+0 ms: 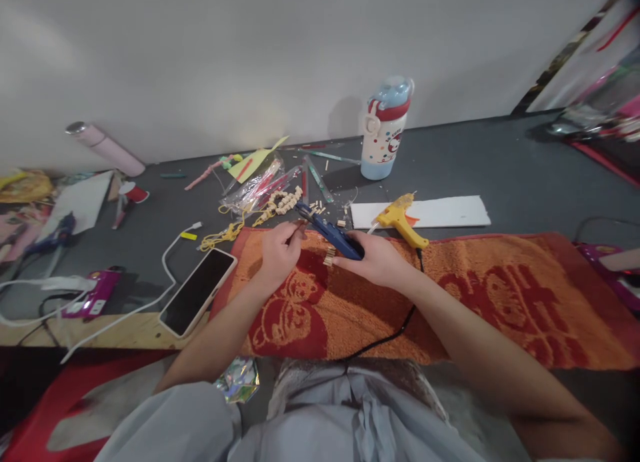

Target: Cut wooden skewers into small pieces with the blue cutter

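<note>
Blue-handled pliers (333, 234) are gripped in my right hand (377, 259), their jaws pointing up and left. My left hand (281, 250) is closed in a pinch beside the jaws; whatever its fingertips hold is too small to make out. Beneath the pliers, a little group of short wooden pieces (329, 255) lies on the orange and red towel (370, 315). Just beyond the jaws, more pale wooden bits (317, 207) are scattered on the dark table. A string of pale pieces (283, 202) with yellow cord lies behind my left hand.
A yellow glue gun (399, 219) rests on a white board (450, 212), its black cable crossing the towel. Behind stands a child's water bottle (386, 129). At left are a phone (199, 292), a white charging cable (167, 262), a purple power strip (97, 294) and a pink flask (105, 149).
</note>
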Tool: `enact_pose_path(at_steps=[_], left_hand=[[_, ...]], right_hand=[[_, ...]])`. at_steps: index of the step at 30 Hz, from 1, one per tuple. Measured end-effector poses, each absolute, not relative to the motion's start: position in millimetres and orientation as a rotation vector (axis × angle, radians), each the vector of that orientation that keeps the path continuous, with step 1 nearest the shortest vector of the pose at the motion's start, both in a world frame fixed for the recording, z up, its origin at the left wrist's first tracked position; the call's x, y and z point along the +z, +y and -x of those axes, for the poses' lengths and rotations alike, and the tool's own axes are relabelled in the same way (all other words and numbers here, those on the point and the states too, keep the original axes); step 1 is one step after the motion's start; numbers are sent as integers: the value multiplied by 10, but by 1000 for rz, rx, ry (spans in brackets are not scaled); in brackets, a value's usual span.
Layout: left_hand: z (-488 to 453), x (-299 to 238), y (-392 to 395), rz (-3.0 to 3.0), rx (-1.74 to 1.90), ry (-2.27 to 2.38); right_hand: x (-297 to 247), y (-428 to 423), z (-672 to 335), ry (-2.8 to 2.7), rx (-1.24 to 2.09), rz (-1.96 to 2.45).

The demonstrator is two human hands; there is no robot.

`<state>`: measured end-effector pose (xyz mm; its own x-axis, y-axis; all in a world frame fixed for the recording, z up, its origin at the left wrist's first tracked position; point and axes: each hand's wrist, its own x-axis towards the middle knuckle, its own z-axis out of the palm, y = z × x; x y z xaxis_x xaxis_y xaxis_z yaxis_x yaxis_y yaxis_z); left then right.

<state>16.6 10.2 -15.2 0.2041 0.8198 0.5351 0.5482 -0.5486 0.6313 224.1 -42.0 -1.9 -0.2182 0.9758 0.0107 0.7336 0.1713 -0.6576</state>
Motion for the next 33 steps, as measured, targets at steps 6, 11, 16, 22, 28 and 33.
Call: enact_pose_path(at_steps=[6, 11, 16, 22, 28, 33], left_hand=[[-183, -123, 91, -2235, 1222, 1342], [-181, -108, 79, -2295, 1170, 1396], [-173, -102, 90, -2323, 1148, 1418], [-186, -60, 98, -2528, 1139, 1426], [-345, 134, -127, -2631, 1106, 1354], [-600, 76, -153, -1949, 807, 1196]], right_hand=[[-15, -421, -2231, -2014, 728, 1632], [-19, -426, -2224, -2010, 691, 1681], [-15, -429, -2223, -2004, 672, 1683], [-26, -399, -2216, -1937, 680, 1717], [-77, -347, -2223, -1757, 758, 1667], [-129, -364, -2167, -1650, 857, 1518]])
